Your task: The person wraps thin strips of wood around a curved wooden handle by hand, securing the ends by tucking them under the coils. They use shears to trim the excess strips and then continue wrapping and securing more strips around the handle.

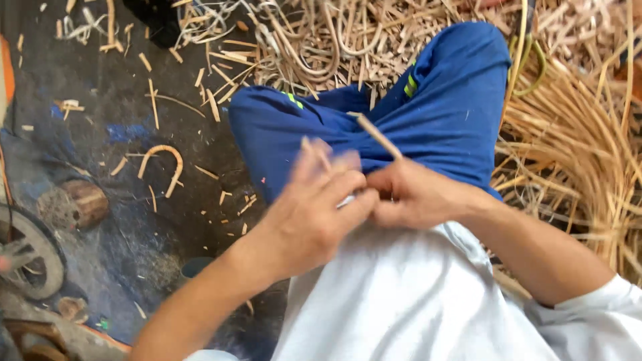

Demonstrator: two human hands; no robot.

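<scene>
Seated, a person works a thin cane strip held between both hands over the lap.

Right hand: its grip is closed around the lower end of the strip, which rises slantwise up and to the left across the blue trousers. Left hand: blurred with motion, fingers curled tight against the right hand, with something pale, perhaps a small blade, just showing between them; what it holds cannot be told for certain. Judged from this pose, good work calls for keeping the strip pinned firmly near the point being worked, strokes short and directed away from the thighs, and wrists braced together. Loose cane lengths lie heaped to the right; offcuts litter the dark floor.
</scene>
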